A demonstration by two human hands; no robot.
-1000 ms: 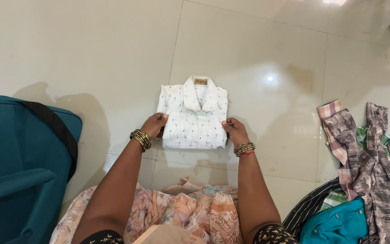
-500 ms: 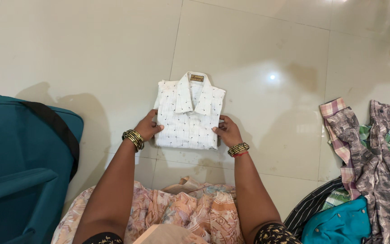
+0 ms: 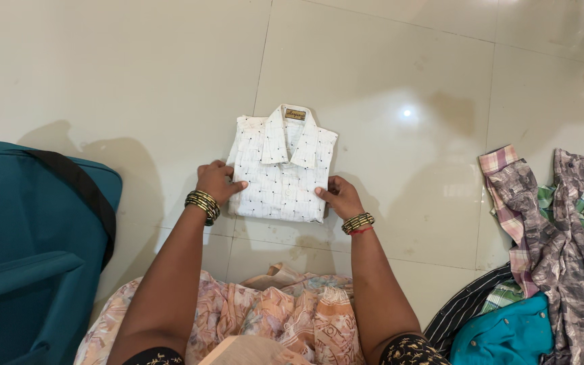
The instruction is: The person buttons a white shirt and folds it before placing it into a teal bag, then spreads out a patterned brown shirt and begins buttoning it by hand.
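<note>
Folded white shirt [image 3: 280, 169] with small dark dots, flat on pale floor tiles [image 3: 136, 74], collar up and away. Small tan rectangular label [image 3: 295, 115] inside the collar. Left hand [image 3: 215, 181] gripping the left edge, right hand [image 3: 338, 196] gripping the right edge. Teal bag [image 3: 28, 243] at left; heap of clothes [image 3: 542, 250] at right.

A folded shirt [image 3: 282, 165] lies on the tiled floor [image 3: 136, 74], the left hand [image 3: 215, 181] touching its left edge and the right hand [image 3: 338, 196] its right. A bag [image 3: 28, 250] sits to the left; a heap of clothes [image 3: 549, 263] lies well to the right.
</note>
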